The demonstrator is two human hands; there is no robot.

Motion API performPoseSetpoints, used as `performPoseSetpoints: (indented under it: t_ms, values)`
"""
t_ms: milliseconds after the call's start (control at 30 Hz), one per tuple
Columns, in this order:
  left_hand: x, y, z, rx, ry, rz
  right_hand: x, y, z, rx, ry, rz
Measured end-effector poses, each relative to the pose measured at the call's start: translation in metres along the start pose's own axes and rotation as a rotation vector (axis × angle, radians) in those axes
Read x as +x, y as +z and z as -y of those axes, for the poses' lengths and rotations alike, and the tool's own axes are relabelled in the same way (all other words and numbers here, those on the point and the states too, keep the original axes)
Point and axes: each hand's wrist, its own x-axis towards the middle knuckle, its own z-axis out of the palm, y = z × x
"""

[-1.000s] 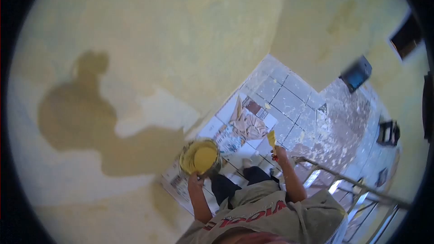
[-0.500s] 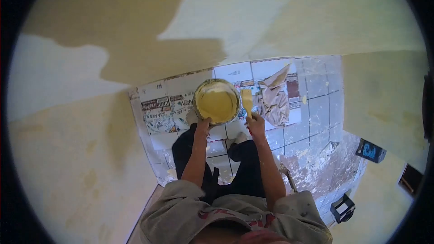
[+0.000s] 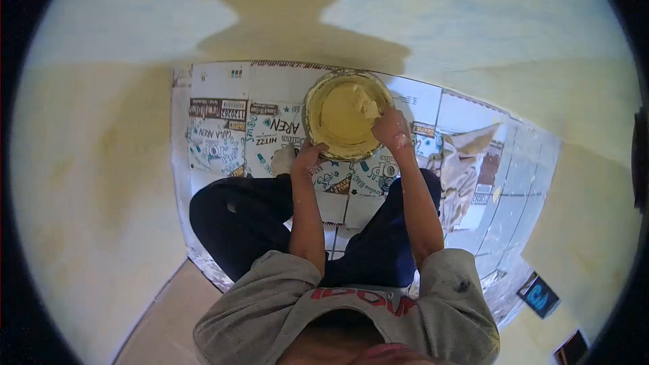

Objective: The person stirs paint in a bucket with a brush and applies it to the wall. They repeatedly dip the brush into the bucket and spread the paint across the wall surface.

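Note:
A round bucket point(image 3: 312, 125) with a paint-smeared rim contains yellow paint point(image 3: 341, 115). My left hand point(image 3: 311, 157) is closed on the near-left part of its rim. Over the right side of the bucket, my right hand point(image 3: 390, 128) is closed around a paintbrush point(image 3: 366, 104), whose yellow-coated head is inside the bucket. The brush handle is hidden in my fist. Flattened printed cardboard point(image 3: 220, 132) spreads beneath the bucket, and my knees are bent on either side below it.
Crumpled brown paper point(image 3: 463, 169) lies on the cardboard to the right. Paint-spotted floor tiles point(image 3: 520, 182) extend beyond it. Pale yellow walls point(image 3: 88, 162) surround the floor. A dark box with blue markings point(image 3: 539, 295) is at the lower right.
I have crouched lower, and the bucket has come down toward the cardboard. My right hand has brought the paintbrush from beside the bucket to inside it.

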Motion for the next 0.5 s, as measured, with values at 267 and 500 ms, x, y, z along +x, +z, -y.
performPoseSetpoints:
  t_ms: [267, 500]
  values:
    - [0.004, 0.002, -0.054, 0.148, 0.202, -0.233, 0.001, 0.029, -0.024, -0.104, -0.114, 0.120]
    - [0.005, 0.044, -0.044, 0.333, 0.494, -0.840, 0.001, 0.063, -0.017, -0.125, -0.244, 0.029]
